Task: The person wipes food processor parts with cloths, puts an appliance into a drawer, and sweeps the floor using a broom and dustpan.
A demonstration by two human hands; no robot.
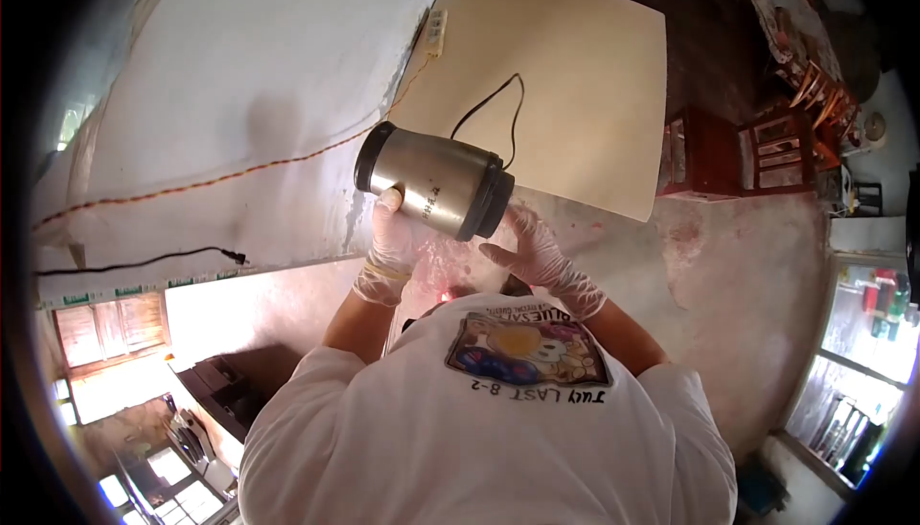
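A cylindrical stainless-steel appliance (427, 183) with black ends and dark writing on its side lies tilted in the air above the front of a beige board. My left hand (390, 238), in a clear thin glove, is shut on it from below, its thumb pressed against the metal. My right hand (533, 249), gloved the same way, is beside the black end at the right, fingers and thumb spread apart; whether a fingertip touches it is hard to tell. A black cord (518, 108) loops behind the appliance over the board.
The beige board (585, 75) adjoins the white wall (259, 65). A white power strip (436, 33) lies at its left edge, with a twisted wire (240, 171) running along the wall. A black plug (233, 256) hangs at left. Red-brown wooden furniture (704, 156) stands at right.
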